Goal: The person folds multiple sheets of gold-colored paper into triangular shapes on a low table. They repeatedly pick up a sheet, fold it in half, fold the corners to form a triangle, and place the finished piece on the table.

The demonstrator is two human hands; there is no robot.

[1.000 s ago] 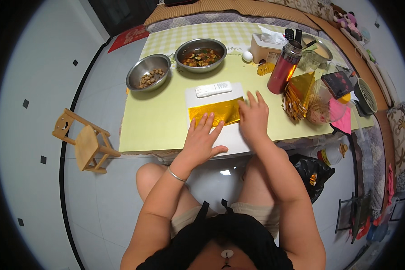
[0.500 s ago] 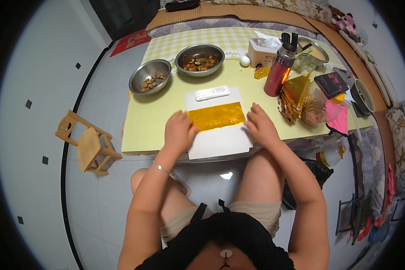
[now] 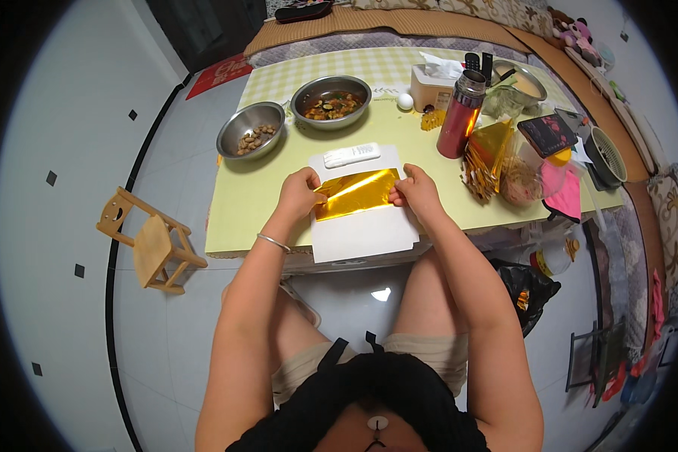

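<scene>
Pinching the left edge of the gold foil sheet (image 3: 356,193), the left hand (image 3: 300,193) had its fingers closed on the foil, while the right hand (image 3: 414,190) pinched the sheet's right edge the same way. That foil lay stretched between both hands on a white paper sheet (image 3: 361,226) at the near edge of the yellow-green table (image 3: 256,203), just in front of a white remote (image 3: 352,154). Further back stood two steel bowls (image 3: 250,129) of food and a red flask (image 3: 462,113), with a small wooden stool (image 3: 149,241) on the floor at left.
</scene>
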